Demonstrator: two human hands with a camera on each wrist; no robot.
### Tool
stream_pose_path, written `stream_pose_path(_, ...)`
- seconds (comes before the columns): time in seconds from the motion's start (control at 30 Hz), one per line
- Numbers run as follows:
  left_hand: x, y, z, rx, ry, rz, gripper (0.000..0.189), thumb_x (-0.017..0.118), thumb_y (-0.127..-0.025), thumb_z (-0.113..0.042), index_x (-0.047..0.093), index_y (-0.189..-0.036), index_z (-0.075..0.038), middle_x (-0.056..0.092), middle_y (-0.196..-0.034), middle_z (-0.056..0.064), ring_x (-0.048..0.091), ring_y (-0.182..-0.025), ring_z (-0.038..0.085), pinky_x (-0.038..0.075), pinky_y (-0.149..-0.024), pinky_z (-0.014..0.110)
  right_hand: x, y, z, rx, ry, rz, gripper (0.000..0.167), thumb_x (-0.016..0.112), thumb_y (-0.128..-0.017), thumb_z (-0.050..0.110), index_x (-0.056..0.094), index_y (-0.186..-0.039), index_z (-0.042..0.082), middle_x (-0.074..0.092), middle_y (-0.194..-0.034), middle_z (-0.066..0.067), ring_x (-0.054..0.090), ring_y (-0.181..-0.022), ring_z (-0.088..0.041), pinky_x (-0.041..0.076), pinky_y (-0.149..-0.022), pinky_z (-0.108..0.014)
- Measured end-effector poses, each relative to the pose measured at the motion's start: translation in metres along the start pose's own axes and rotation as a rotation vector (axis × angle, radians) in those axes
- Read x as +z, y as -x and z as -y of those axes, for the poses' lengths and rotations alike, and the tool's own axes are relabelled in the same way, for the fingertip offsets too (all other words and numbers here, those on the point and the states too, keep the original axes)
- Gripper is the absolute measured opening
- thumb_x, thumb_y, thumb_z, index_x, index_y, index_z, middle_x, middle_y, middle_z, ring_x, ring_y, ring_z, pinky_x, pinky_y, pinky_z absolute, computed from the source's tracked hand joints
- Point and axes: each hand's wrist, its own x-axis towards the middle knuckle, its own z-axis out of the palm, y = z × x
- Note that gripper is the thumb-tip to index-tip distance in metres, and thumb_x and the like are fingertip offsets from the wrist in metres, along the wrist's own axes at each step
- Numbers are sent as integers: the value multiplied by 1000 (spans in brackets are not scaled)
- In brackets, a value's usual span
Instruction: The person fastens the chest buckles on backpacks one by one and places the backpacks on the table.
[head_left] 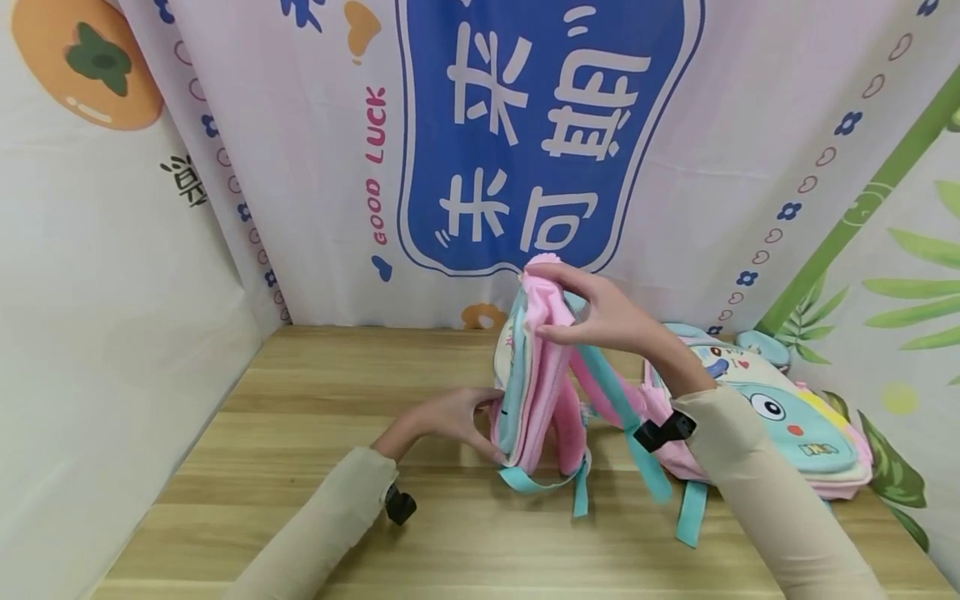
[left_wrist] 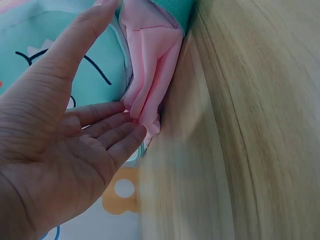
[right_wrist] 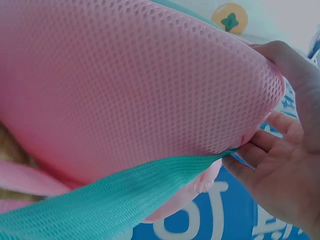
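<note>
A small pink and teal backpack stands nearly on edge on the wooden table, its front facing left. At the top end my right hand grips it, thumb and fingers on opposite sides. In the right wrist view that hand borders the pink mesh back, fingertips beside a teal strap. My left hand is low at the front, thumb and fingers spread. Its fairly straight fingers touch the pink side fabric in the left wrist view, where the hand spans the teal front pocket.
A second backpack, pink, cream and teal with a cartoon eye, lies at the right of the table. Teal straps trail over the wood. Behind, a printed cloth hangs down to the table's back edge.
</note>
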Motion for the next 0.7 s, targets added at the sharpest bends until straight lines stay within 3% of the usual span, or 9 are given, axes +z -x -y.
stream_pose_path(0.13,-2,1,-1,18,29,16,95,91,-74,-37,45,-149,-3,59,-138,7,58,-124,21,50,-107,44,3,-11,12,-6,50,48,78,84,-82,30,48,-151,27,52,-150,-1,53,-122,-23,52,-97,-48)
stream_pose_path(0.23,-5,6,-1,39,59,31,85,90,-76,-33,48,-146,-7,57,-143,5,53,-133,22,42,-115,47,7,-18,18,-24,81,79,77,83,-83,32,48,-151,27,53,-148,-3,53,-122,-23,52,-96,-46)
stream_pose_path(0.33,-11,12,-2,34,68,22,93,89,-78,-33,41,-152,-6,48,-154,11,44,-145,28,33,-121,51,11,-22,21,-46,91,96,77,83,-83,32,48,-151,26,54,-146,-4,53,-120,-23,53,-94,-45)
stream_pose_path(0.4,-18,15,-4,44,49,-17,100,88,-79,-35,33,-157,-4,40,-160,15,37,-149,33,31,-121,54,13,-23,22,-52,98,102,77,82,-84,33,47,-152,28,55,-145,-4,54,-117,-23,54,-90,-43)
stream_pose_path(0.53,-40,23,-18,90,15,-206,105,87,-80,-36,27,-160,-5,33,-165,15,36,-150,37,36,-118,54,16,-24,24,-46,107,109,82,83,-83,35,44,-154,28,52,-146,-6,54,-116,-24,54,-89,-43)
stream_pose_path(0.7,-67,31,-54,222,68,-479,98,87,-80,-25,31,-160,-16,37,-164,6,39,-149,31,41,-115,53,20,-26,27,-29,103,129,95,88,-77,35,38,-157,23,48,-151,-9,54,-121,-26,55,-95,-45)
